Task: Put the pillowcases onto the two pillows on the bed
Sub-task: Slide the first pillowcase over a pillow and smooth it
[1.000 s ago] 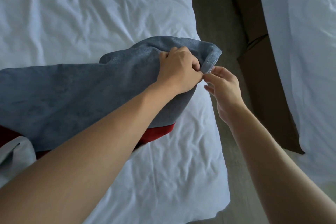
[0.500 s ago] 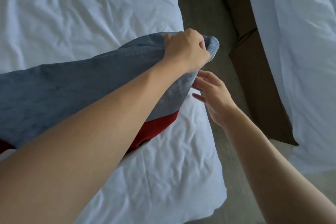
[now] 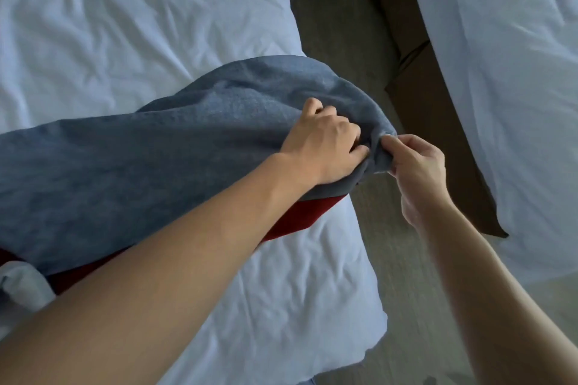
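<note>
- Left hand: fingers clenched on the blue-grey pillowcase.
- Right hand: pinching the pillowcase corner.
- Red pillow: edge exposed, on white bed.

There are two hands: the left hand and the right hand. There is one blue-grey pillowcase. There is one red pillow peeking out under it. There are two beds with white sheets: the near bed and the second bed. There is one strip of floor between them.
</note>
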